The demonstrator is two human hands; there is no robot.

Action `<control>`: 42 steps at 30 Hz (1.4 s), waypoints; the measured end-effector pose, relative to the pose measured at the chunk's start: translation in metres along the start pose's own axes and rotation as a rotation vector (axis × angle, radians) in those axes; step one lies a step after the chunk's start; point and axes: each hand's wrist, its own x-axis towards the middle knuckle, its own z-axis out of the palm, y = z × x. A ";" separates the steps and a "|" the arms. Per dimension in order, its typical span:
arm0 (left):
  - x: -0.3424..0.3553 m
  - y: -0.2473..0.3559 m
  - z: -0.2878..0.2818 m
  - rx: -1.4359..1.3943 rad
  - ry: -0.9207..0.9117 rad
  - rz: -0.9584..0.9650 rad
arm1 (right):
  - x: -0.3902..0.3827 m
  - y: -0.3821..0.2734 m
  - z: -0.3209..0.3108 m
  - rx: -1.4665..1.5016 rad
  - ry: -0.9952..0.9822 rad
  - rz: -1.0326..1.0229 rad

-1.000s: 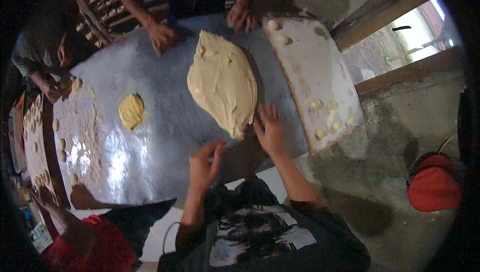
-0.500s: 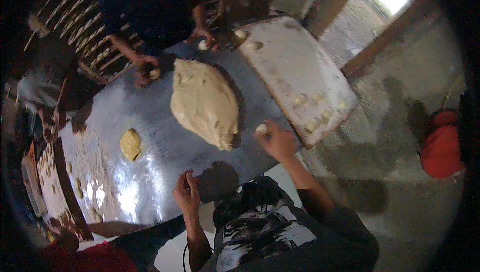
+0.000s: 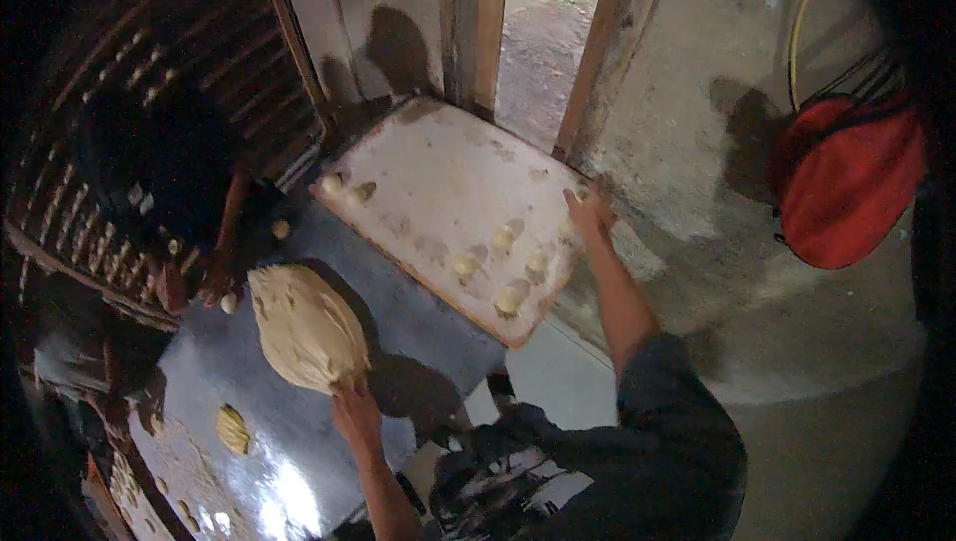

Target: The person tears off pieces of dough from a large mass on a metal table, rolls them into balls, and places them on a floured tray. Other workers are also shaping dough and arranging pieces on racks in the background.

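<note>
My left hand point(image 3: 355, 409) is at the near end of a big pale mass of dough point(image 3: 304, 327) on the dark metal table point(image 3: 423, 312). Its fingers are closed on the dough's tip and partly sunk out of sight. Out to the right, my right hand point(image 3: 592, 210) reaches over the far right edge of a floured board point(image 3: 428, 157). A small pale dough ball seems to be between its fingertips, mostly hidden by the hand. Several round dough balls point(image 3: 504, 236) lie on the board's right half, and another dough ball point(image 3: 332, 182) sits at its left corner.
A co-worker's hands point(image 3: 214, 287) are across the table, with dough balls point(image 3: 281, 229) nearby. A flattened yellow lump point(image 3: 233, 430) lies on the table's left part, beside scattered flour. A red bag point(image 3: 851, 182) hangs on the right wall. An open doorway point(image 3: 553, 43) is beyond the board.
The view has turned right. My right hand has moved from the table to the board's far edge with its dough ball. My left hand has gone from empty air to the big dough.
</note>
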 end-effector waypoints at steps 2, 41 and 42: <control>-0.010 -0.007 -0.024 -0.171 0.078 -0.037 | -0.045 -0.039 -0.032 0.407 0.003 -0.071; -0.014 -0.050 -0.092 -0.635 0.146 0.161 | -0.362 -0.139 -0.108 0.513 -1.006 -0.994; -0.021 -0.065 -0.093 -0.697 0.190 0.093 | -0.350 -0.148 -0.108 0.422 -0.913 -0.981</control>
